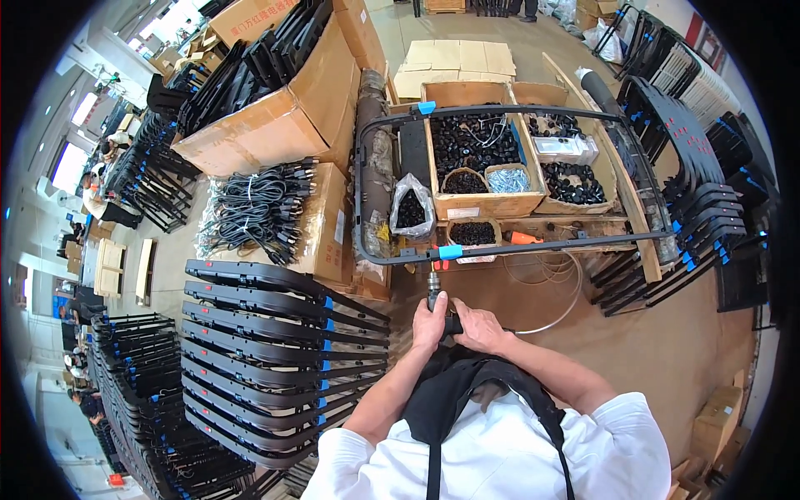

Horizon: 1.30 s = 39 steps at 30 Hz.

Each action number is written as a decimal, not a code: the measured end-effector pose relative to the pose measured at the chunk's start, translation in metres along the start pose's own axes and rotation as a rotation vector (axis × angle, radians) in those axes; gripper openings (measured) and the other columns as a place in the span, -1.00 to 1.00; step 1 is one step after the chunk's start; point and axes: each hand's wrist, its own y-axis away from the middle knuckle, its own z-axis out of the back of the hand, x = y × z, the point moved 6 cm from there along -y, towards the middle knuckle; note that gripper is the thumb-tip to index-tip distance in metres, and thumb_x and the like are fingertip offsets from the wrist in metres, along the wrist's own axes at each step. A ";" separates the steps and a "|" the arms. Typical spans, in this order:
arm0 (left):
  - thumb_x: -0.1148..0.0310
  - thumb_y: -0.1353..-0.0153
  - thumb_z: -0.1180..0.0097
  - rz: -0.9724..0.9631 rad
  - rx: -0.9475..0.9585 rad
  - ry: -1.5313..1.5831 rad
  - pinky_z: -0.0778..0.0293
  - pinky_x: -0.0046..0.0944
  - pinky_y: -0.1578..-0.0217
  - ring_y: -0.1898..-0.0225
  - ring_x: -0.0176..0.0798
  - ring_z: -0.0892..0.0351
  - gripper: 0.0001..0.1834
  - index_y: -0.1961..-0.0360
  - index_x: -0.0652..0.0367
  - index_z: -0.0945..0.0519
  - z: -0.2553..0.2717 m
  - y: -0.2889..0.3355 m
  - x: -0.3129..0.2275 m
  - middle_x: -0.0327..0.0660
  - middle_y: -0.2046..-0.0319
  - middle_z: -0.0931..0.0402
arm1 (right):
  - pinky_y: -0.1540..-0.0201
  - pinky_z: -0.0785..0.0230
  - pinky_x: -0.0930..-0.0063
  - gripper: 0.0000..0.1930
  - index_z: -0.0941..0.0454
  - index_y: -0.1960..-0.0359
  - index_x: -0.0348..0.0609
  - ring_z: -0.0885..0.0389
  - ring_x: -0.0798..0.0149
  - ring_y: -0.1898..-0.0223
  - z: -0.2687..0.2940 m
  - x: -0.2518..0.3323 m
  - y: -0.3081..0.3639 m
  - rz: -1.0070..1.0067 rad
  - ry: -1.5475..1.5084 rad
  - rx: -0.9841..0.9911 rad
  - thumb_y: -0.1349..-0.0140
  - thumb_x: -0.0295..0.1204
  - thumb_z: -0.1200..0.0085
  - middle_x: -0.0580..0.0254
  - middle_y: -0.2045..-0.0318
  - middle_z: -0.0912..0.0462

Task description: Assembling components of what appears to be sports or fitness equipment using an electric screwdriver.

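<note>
A black tubular frame [550, 246] with rounded corners and blue wraps lies across the workbench in front of me. My left hand [429, 322] is closed around the front body of a power drill [433, 286], just behind its metal chuck. At the drill's rear grip, my right hand [482, 328] is also closed, its palm partly hiding the tool. The drill points away from me, its tip at the frame's near bar beside a blue wrap [450, 252]. Small red pieces show by the tip; whether the tip touches a screw I cannot tell. A pale hose [554, 321] trails from the drill's right.
Inside the frame's outline stand a wooden box [487, 204] of black parts and silver screws, and a bag [412, 208] of small black pieces. An orange-handled tool [523, 238] lies behind the near bar. Coiled black cables [254, 208] and stacked black frames [250, 333] stand left.
</note>
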 end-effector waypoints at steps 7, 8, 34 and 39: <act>-0.17 -0.43 -0.23 -0.008 -0.061 -0.004 -0.52 -0.11 0.07 0.18 -0.21 -0.61 -0.39 0.05 0.30 -0.65 0.002 0.002 -0.008 -0.13 0.25 -0.68 | -0.12 -0.54 -0.09 -0.37 -0.40 -0.20 -0.28 -0.62 -0.29 -0.09 -0.003 0.004 0.000 0.110 0.022 -0.052 -0.12 -0.33 -0.35 -0.17 -0.08 -0.53; -0.21 -0.41 -0.20 0.018 -0.019 -0.024 -0.52 -0.05 -0.01 0.07 -0.06 -0.65 -0.33 -0.05 0.31 -0.63 0.002 0.002 -0.007 0.00 0.15 -0.69 | -0.11 -0.53 -0.09 -0.41 -0.43 -0.17 -0.28 -0.61 -0.28 -0.09 -0.004 0.006 0.000 0.118 0.027 -0.059 -0.12 -0.34 -0.35 -0.13 -0.09 -0.49; -0.16 -0.46 -0.19 0.029 0.034 0.156 -0.48 -0.16 0.16 0.25 -0.28 -0.50 -0.40 0.15 0.32 -0.65 -0.006 0.030 0.014 -0.16 0.31 -0.63 | -0.10 -0.54 -0.10 -0.41 -0.45 -0.15 -0.28 -0.62 -0.28 -0.07 -0.020 0.000 0.025 0.160 0.022 -0.052 -0.10 -0.32 -0.36 -0.14 -0.12 -0.46; -0.13 -0.47 -0.21 0.059 0.118 0.207 -0.42 -0.25 0.12 0.22 -0.37 -0.43 -0.47 0.18 0.23 -0.66 -0.024 0.039 0.007 -0.30 0.30 -0.57 | 0.00 -0.58 -0.08 -0.27 -0.37 -0.26 -0.24 -0.69 -0.26 0.06 -0.017 -0.014 0.043 0.079 0.066 -0.103 -0.06 -0.27 -0.41 -0.15 0.04 -0.58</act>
